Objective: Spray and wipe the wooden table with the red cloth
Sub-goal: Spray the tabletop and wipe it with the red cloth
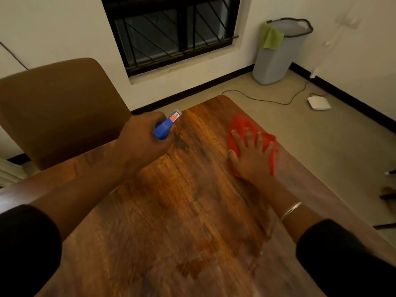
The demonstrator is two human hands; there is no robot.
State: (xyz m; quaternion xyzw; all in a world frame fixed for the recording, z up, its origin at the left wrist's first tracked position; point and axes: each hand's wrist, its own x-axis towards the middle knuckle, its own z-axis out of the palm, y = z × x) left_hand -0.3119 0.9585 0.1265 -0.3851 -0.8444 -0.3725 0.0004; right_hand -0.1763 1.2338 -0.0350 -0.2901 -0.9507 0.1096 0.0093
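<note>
wooden table (171, 200) — red cloth (242, 125) under right hand (251, 155) — left hand (141, 138) grips sprayer (166, 125)

Sleeves: black, long, seen pushed up toward the elbows on both arms, so that the forearms are left bare.
Left hand (143, 136): bare; no ring or band can be made out.
Right hand (252, 155): bare, nails kept short.
Bangles (291, 210): thin, pale metal, worn on the right forearm.
</note>
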